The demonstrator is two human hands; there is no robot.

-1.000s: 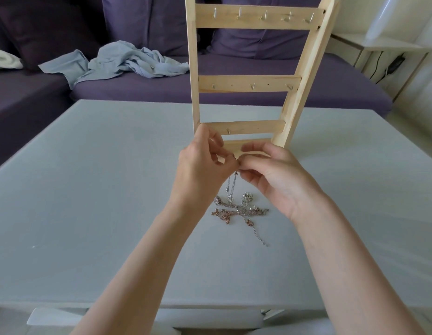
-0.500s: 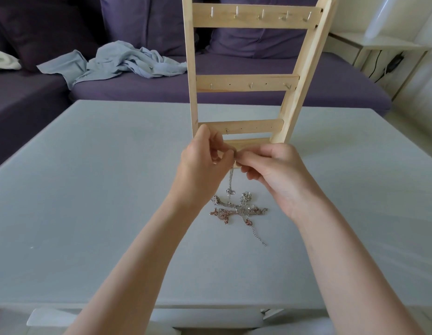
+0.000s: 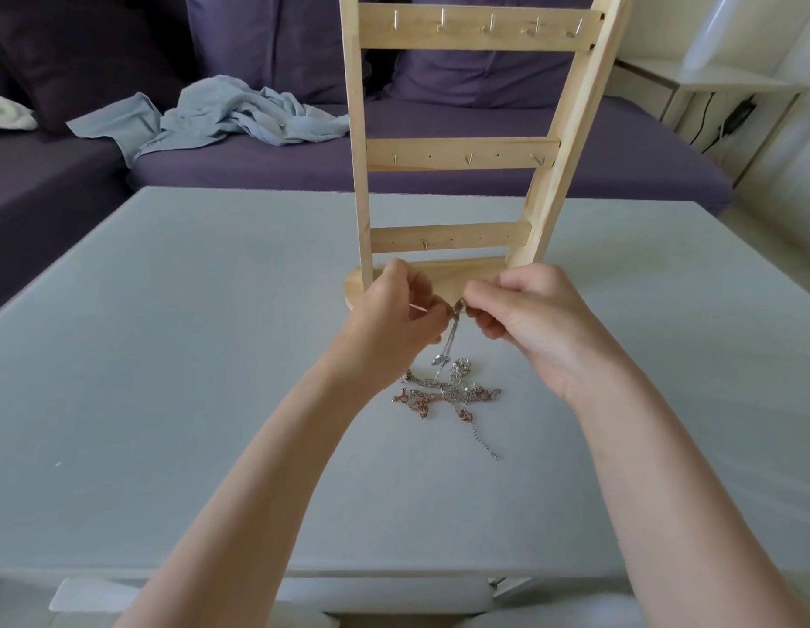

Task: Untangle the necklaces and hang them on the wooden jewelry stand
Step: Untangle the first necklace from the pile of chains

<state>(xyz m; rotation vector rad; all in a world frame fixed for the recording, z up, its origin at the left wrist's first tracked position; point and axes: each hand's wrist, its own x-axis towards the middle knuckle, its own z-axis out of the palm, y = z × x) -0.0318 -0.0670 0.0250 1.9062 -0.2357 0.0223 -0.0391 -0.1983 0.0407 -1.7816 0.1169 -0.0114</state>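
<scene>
A wooden jewelry stand (image 3: pixel 462 151) with three hook rails rises at the table's middle, its hooks bare. Just in front of its base, my left hand (image 3: pixel 394 324) and my right hand (image 3: pixel 539 319) meet fingertip to fingertip, both pinching the top of a thin silver necklace (image 3: pixel 450 342). The chain hangs down from my fingers to a tangled heap of silver and rose-gold necklaces (image 3: pixel 448 394) lying on the table below my hands. One loose chain end trails toward me.
The pale grey table (image 3: pixel 190 355) carries the stand and the heap. Behind it is a purple sofa (image 3: pixel 439 174) with a crumpled light blue cloth (image 3: pixel 230 115). A white side table (image 3: pixel 720 88) stands at the back right.
Both hands stayed together in front of the stand's base, working the chain. They dropped slightly and the right fingers curled tighter at the pinch point.
</scene>
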